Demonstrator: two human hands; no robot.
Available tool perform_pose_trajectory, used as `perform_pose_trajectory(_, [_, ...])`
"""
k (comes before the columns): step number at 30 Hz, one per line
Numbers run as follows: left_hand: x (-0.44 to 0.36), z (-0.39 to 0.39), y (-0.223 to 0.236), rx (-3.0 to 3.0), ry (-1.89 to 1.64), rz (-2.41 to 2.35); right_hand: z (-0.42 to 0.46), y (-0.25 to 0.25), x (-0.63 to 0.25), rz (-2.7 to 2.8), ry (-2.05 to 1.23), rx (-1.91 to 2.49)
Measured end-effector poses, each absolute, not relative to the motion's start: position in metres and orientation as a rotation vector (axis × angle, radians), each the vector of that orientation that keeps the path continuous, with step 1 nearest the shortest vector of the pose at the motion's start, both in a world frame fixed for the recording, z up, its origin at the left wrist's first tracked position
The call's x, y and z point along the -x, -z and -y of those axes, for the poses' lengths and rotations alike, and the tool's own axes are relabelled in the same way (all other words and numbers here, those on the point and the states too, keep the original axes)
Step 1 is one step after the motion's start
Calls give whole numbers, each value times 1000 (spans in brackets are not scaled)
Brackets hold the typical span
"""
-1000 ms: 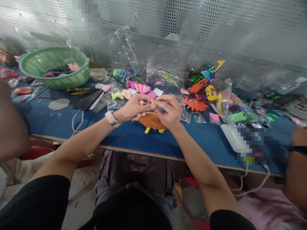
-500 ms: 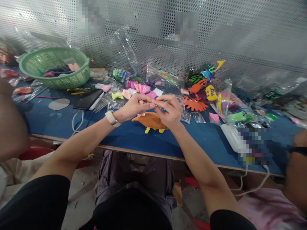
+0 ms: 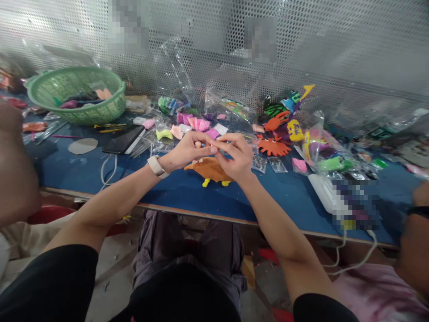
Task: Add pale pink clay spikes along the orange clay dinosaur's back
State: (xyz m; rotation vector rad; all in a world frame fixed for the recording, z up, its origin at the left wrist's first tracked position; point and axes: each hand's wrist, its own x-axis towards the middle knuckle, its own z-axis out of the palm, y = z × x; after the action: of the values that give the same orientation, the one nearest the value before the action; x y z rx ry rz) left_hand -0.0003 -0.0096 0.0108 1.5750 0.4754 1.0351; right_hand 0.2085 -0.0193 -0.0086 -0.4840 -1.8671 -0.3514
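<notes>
My left hand (image 3: 190, 150) and my right hand (image 3: 237, 157) meet at the fingertips above the blue table. Both are closed in a pinch, and whatever lies between the fingers is too small and hidden to make out. A small pale pink bit (image 3: 198, 144) shows at the curled fingers of the left hand. Just below the hands lies a brown clay figure (image 3: 212, 170) with yellow feet; my right hand covers part of it. Beyond the fingers are pieces of pink clay (image 3: 200, 124) and a yellow-green piece (image 3: 164, 133).
A green basket (image 3: 114, 105) stands at the back left, near a phone (image 3: 122, 139) with a cable. Orange crab-like clay figures (image 3: 274, 146) and plastic packets lie to the right. A white device (image 3: 320, 192) sits near the front edge. Other people's arms are at both sides.
My fingers have shifted slightly against each other, still meeting at the tips. The brown figure stays where it was.
</notes>
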Motion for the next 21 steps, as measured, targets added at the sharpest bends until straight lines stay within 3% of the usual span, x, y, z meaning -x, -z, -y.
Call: perform_pose_trajectory(21, [1, 8, -9, -1506, -1026, -375, 27, 3, -202, 1821, 273, 435])
